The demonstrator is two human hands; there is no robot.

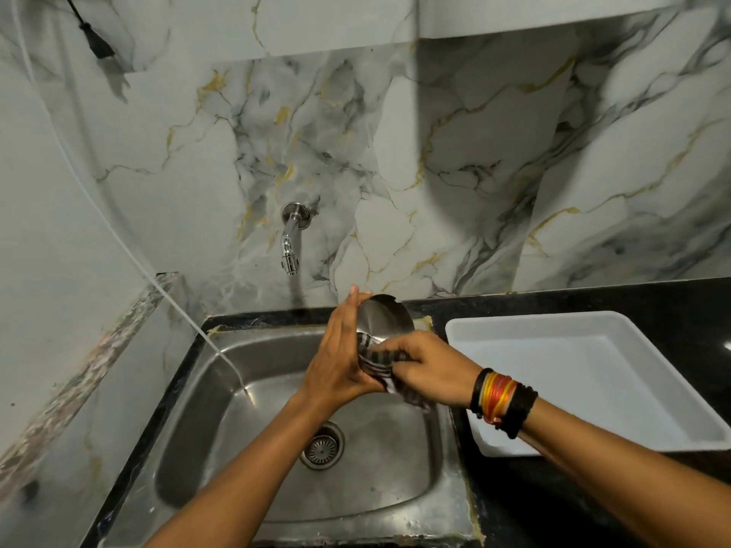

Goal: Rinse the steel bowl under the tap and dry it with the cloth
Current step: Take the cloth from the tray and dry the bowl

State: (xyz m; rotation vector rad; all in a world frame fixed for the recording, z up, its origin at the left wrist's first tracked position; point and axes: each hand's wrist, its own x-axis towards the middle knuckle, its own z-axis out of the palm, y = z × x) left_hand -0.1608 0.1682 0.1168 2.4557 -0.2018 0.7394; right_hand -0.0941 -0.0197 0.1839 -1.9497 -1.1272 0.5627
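The steel bowl (pixel 383 315) is tilted on edge above the back right part of the sink (pixel 190 421), its inside facing me. My left hand (pixel 336 357) grips it along its left rim. My right hand (pixel 429 367) presses a dark striped cloth (pixel 375 363) against the bowl's lower inside; part of the cloth hangs below my fingers. The chrome tap (pixel 290 241) sticks out of the marble wall above the sink, and I see no water running from it.
A white rectangular tray (pixel 593 373) lies on the black counter (pixel 593 298) right of the sink. A thin white hose (pixel 186 310) runs down the left wall into the sink. The drain strainer (pixel 321 446) sits in the basin's middle.
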